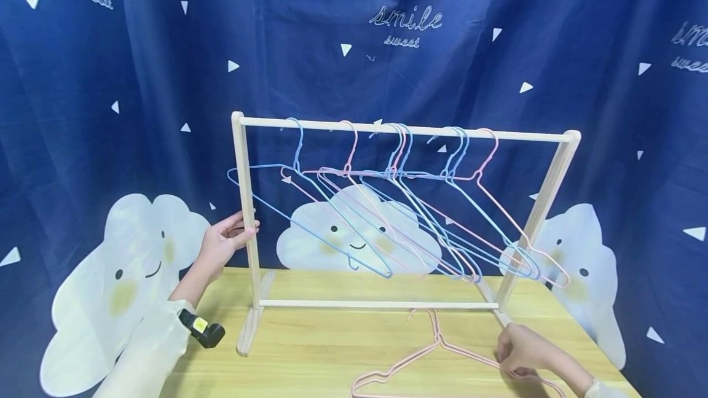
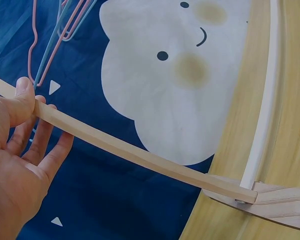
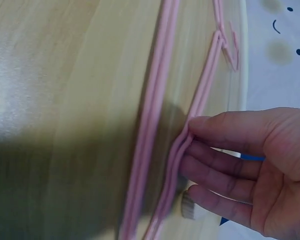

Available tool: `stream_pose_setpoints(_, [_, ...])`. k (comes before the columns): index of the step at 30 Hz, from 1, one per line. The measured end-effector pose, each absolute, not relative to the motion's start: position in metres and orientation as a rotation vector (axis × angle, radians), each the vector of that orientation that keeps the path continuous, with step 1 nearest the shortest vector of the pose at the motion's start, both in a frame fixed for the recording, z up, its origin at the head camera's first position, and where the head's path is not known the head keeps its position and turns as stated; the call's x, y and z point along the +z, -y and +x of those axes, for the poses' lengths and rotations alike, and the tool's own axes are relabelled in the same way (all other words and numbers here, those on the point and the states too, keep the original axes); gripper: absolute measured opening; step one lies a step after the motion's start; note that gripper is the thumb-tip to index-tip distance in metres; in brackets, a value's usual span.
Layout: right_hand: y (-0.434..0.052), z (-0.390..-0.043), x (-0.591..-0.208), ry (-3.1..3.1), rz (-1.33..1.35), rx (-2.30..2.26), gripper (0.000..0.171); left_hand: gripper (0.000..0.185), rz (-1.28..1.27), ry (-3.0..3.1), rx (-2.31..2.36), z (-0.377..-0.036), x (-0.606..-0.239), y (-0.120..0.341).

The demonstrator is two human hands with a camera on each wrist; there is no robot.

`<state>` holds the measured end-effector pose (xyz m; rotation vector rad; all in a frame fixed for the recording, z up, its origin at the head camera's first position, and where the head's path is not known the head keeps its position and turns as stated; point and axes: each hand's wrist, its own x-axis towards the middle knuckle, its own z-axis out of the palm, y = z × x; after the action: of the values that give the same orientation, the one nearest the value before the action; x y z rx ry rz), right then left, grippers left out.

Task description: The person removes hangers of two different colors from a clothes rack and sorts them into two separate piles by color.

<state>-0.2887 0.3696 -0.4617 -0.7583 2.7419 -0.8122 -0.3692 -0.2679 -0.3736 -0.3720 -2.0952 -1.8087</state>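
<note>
A pale wooden clothes rack [image 1: 406, 131] stands on the wooden table [image 1: 321, 358]. Several blue and pink wire hangers [image 1: 396, 167] hang slanted from its top bar. My left hand [image 1: 235, 235] grips the rack's left post [image 1: 246, 201] about halfway up. In the left wrist view the thumb [image 2: 24, 92] lies on the front of the post [image 2: 130, 150] and the fingers curl behind it. Pink hangers [image 1: 437, 346] lie flat on the table in front of the rack. My right hand [image 1: 514, 352] pinches one arm of these stacked pink hangers [image 3: 152, 125] between thumb [image 3: 210, 122] and fingers.
A dark blue curtain [image 1: 110, 140] with white clouds hangs right behind the table. The rack's lower crossbar [image 1: 376, 304] and foot [image 2: 270, 197] sit on the tabletop. A black wrist camera [image 1: 201, 327] sits on my left sleeve. The table's right edge is close to my right hand.
</note>
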Motion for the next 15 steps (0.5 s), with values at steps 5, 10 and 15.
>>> stream_pose_setpoints(5, [-0.364, -0.291, -0.448, -2.782, -0.856, -0.732, 0.012, 0.06, -0.377, 2.094, -1.812, -0.369, -0.373, 0.268])
stream_pose_setpoints(10, [-0.352, -0.29, -0.426, -2.782, -0.896, -0.701, 0.011, 0.06, -0.387, 2.081, -1.821, -0.37, -0.374, 0.268])
stream_pose_setpoints(15, [-0.34, -0.287, -0.4, -2.76, -0.965, -0.676, 0.01, 0.061, -0.388, 2.075, -1.832, -0.37, -0.374, 0.268])
